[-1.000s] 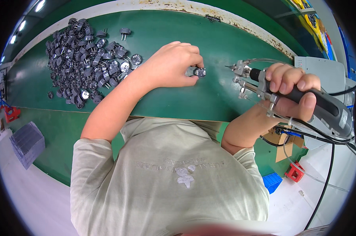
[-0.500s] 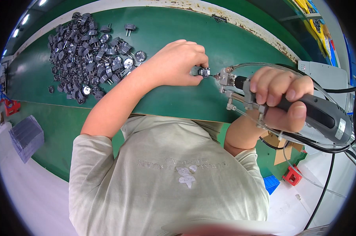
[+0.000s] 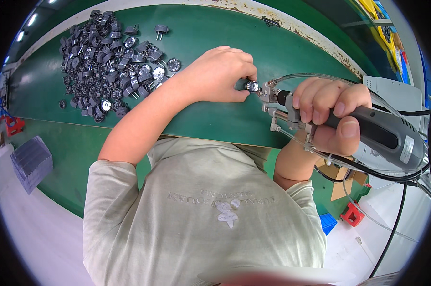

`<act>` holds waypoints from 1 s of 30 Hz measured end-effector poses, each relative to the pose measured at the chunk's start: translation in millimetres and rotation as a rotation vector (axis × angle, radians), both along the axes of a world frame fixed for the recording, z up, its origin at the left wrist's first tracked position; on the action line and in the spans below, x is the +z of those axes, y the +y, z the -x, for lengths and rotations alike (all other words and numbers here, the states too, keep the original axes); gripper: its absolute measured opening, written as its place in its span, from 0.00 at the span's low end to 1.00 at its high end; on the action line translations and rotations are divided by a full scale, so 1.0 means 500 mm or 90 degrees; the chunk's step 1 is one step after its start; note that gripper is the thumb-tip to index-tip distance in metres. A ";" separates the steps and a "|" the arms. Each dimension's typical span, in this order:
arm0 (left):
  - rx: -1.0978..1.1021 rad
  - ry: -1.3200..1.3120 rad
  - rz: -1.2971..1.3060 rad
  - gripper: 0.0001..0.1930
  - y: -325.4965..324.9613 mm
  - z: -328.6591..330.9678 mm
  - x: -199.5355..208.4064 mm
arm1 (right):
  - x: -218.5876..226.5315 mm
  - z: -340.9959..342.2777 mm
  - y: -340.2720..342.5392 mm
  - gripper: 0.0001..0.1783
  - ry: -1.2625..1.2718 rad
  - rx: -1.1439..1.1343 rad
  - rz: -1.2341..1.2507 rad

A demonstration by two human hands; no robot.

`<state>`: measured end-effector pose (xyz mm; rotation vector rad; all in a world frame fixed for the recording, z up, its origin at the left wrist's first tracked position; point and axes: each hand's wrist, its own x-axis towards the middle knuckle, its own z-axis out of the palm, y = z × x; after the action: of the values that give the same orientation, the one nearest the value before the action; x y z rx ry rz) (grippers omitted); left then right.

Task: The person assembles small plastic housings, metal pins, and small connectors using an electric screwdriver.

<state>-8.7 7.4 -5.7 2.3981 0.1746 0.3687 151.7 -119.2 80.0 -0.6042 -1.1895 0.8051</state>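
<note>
- Left hand [image 3: 220,76] is down on the green table top [image 3: 215,28], fingers curled in tight, pinching a small round grey part with a shiny metal face [image 3: 251,86] between thumb and fingertips.
- That small part sits at the hand's right edge, just above the green surface, near the middle of the table.
- Right hand [image 3: 332,117] is wrapped around a grey, pen-shaped powered hand tool [image 3: 382,136], all four fingers over the top of the barrel and the thumb on its side: a full closed grip.
- The tool's metal nose [image 3: 269,93] points left and meets the small part held by the left hand; tip and part look to be touching.
- Thin clear tubes [image 3: 311,76] arc over from the tool's nose, and black cables [image 3: 396,214] trail off the rear of the tool toward the lower right.
- Up at the far left of the table lies a big heap of the same small grey round parts [image 3: 106,62], well apart from both hands.
- A few loose ones [image 3: 161,30] sit at the heap's right edge.
</note>
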 end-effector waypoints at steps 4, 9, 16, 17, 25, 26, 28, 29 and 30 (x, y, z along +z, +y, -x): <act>0.003 0.006 -0.001 0.12 0.000 0.000 0.001 | 0.000 0.006 -0.001 0.14 0.007 -0.017 0.006; 0.004 -0.006 -0.005 0.11 -0.001 0.001 -0.001 | -0.001 -0.003 -0.005 0.11 -0.067 0.008 0.006; 0.001 -0.007 0.001 0.11 -0.003 0.003 -0.004 | 0.002 0.006 -0.008 0.12 -0.086 -0.007 0.010; 0.003 -0.006 0.003 0.11 -0.003 0.004 -0.006 | 0.002 0.009 -0.007 0.12 -0.085 -0.005 0.012; 0.003 0.000 0.000 0.11 0.001 -0.005 -0.004 | 0.005 0.003 -0.001 0.12 -0.088 -0.015 0.021; 0.000 -0.002 0.001 0.11 0.001 -0.007 -0.003 | 0.005 0.005 -0.002 0.12 -0.089 -0.018 0.022; -0.008 -0.008 -0.007 0.10 0.007 -0.013 0.001 | 0.005 0.016 0.003 0.12 -0.078 -0.065 0.025; -0.009 -0.013 -0.013 0.10 0.007 -0.011 0.002 | 0.006 0.022 0.004 0.11 -0.076 -0.071 0.042; -0.007 -0.009 -0.018 0.10 0.004 -0.003 0.003 | 0.008 0.031 0.005 0.11 -0.076 -0.078 0.057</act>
<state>-7.4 9.5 -4.1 2.4227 0.1515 0.3855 136.1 -116.9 84.2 -0.8010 -1.2166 0.7295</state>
